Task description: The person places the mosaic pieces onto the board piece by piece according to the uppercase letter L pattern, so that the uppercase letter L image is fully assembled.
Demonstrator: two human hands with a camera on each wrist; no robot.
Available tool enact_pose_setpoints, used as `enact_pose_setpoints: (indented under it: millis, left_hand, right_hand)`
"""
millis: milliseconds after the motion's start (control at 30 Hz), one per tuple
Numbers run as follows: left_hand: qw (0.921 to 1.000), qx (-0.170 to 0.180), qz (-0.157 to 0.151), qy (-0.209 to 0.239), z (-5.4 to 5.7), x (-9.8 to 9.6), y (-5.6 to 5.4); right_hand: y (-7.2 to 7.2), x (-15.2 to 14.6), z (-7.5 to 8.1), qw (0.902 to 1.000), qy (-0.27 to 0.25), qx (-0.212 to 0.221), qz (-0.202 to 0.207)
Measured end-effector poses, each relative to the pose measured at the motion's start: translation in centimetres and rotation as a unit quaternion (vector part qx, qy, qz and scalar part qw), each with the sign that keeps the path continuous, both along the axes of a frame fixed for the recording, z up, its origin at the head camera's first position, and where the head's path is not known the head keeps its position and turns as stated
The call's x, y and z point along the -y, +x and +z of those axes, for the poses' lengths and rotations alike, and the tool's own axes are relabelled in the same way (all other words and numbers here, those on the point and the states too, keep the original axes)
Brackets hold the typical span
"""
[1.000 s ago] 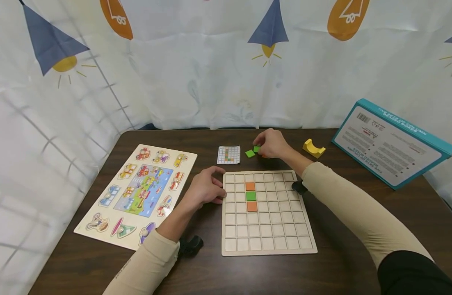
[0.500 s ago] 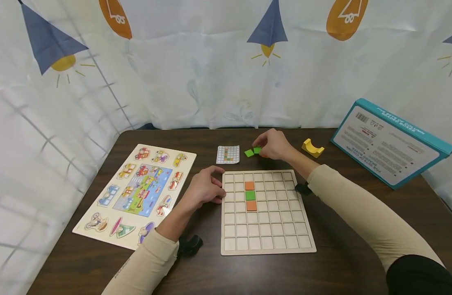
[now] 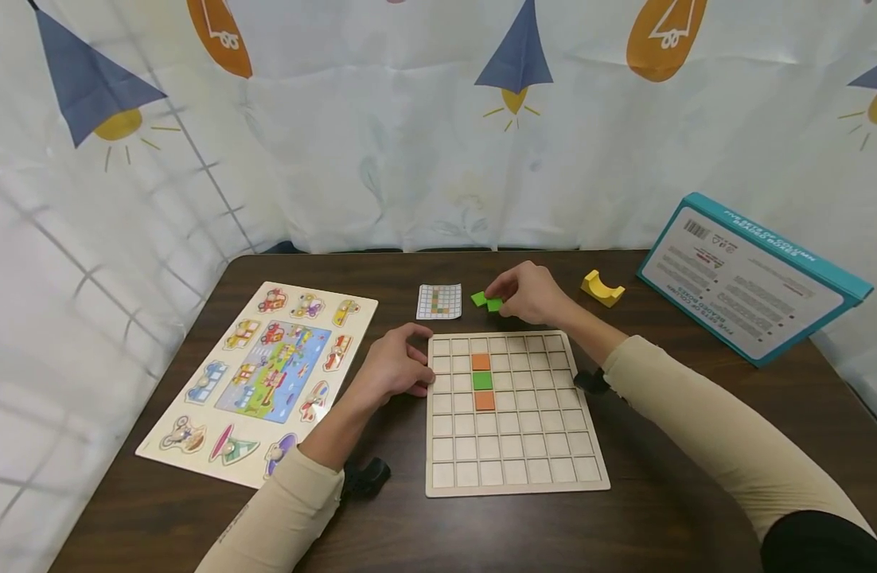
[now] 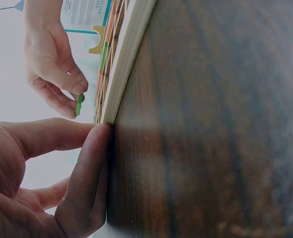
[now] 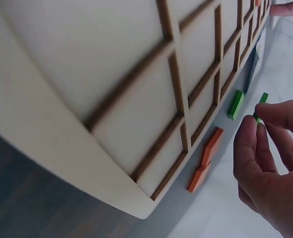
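A square wooden grid board (image 3: pixel 524 447) lies flat on the table. In one of its columns sit an orange tile (image 3: pixel 481 362), a green tile (image 3: pixel 482 380) and a second orange tile (image 3: pixel 485 400). My left hand (image 3: pixel 395 364) holds the board's left edge with thumb and fingertips. Behind the board, my right hand (image 3: pixel 532 294) pinches a green tile (image 5: pixel 264 97) by its edges, just off the table. Another green tile (image 5: pixel 236 105) lies near it. Two loose orange tiles (image 5: pixel 212 147) rest behind the board, seen in the right wrist view but hidden by the hand in the head view.
A small printed pattern card (image 3: pixel 439 302) lies behind the board. At the left is a vehicle picture puzzle (image 3: pixel 195 398). A yellow curved block (image 3: pixel 602 289) and a teal-edged box (image 3: pixel 750 278) stand at the right. A curtain (image 3: pixel 410 159) hangs behind the table.
My right hand has drawn slightly toward the board with a green tile in its fingertips. My left hand keeps its place on the board, and the head view has shifted a little.
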State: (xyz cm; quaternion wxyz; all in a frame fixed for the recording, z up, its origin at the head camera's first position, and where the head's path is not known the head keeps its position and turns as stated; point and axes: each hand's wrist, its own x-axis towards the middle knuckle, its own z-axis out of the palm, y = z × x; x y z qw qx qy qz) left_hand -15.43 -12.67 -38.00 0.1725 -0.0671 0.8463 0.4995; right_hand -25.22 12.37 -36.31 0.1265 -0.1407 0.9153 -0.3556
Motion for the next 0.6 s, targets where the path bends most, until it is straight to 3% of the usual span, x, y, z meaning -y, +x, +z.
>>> enact_pose_setpoints:
  millis: [600]
  left_hand:
    - [1.0, 0.0, -0.002, 0.007, -0.1, 0.1, -0.1]
  right_hand:
    - [2.9, -0.7, 0.2, 0.9996, -0.001, -0.015, 0.025]
